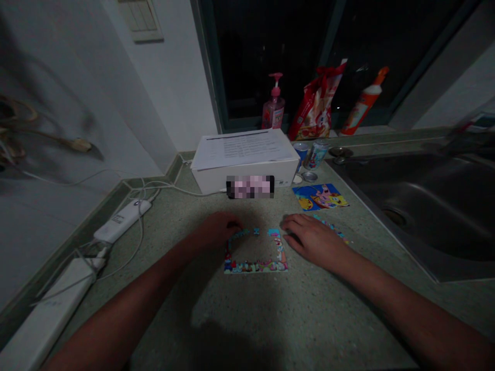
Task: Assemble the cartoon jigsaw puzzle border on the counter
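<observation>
A jigsaw puzzle border (255, 267) lies on the speckled counter between my hands, its colourful pieces forming a rectangle with a bare middle. Gaps break its far side, where a small blue piece (256, 232) sits apart from its neighbours. At the far left corner my left hand (220, 228) has its fingers curled down by the top pieces; whatever is between the fingertips is hidden. My right hand (309, 236) rests beside the far right corner, fingers stretched and thumb apart, holding nothing visible. More loose puzzle pieces (328, 224) lie beyond it, partly covered.
A cartoon picture card (320, 197) lies behind my right hand. A white box (247, 154) with a phone (250, 187) against it stands at the back, cans (316, 154) beside it. On the right is a metal sink (425, 206); power strips (58, 304) and cables lie left.
</observation>
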A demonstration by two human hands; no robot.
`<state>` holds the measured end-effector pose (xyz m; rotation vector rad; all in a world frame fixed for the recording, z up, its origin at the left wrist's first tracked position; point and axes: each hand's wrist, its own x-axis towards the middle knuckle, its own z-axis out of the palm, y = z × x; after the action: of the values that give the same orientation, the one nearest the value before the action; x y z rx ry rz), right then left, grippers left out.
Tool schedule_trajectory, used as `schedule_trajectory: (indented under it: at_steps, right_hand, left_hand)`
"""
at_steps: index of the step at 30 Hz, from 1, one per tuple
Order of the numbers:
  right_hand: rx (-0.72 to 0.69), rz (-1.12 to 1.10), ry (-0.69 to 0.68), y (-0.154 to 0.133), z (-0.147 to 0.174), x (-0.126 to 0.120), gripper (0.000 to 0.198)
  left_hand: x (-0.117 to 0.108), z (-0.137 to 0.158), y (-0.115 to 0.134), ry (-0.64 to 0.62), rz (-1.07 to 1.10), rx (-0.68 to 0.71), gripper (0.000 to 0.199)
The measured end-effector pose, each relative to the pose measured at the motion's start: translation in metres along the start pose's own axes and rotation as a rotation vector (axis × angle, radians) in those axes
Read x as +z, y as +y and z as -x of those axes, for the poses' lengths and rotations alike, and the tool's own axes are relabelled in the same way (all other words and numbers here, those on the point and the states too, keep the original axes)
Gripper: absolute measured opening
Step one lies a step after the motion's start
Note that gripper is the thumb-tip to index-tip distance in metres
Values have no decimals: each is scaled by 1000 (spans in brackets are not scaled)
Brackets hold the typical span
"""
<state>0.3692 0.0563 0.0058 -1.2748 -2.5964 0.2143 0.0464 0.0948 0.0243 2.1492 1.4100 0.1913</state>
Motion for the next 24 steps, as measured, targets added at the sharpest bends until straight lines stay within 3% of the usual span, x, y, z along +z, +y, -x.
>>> schedule_trajectory:
  at_steps: [7,14,17,24]
  right_hand:
    - [-1,3,5,0,0,1,16]
    - [-1,28,3,-1,0,-1,15]
    - [-10,17,14,0,0,1,15]
    - [-29,-10,97,4,-4,6,16]
  left_hand:
    - [2,0,-1,16,-58,24,25]
    - [-4,4,-2,109,-94,0,24]
    - [-6,15,-7,157,-143,13,23]
    - [1,55,-19,246,-225,196,20]
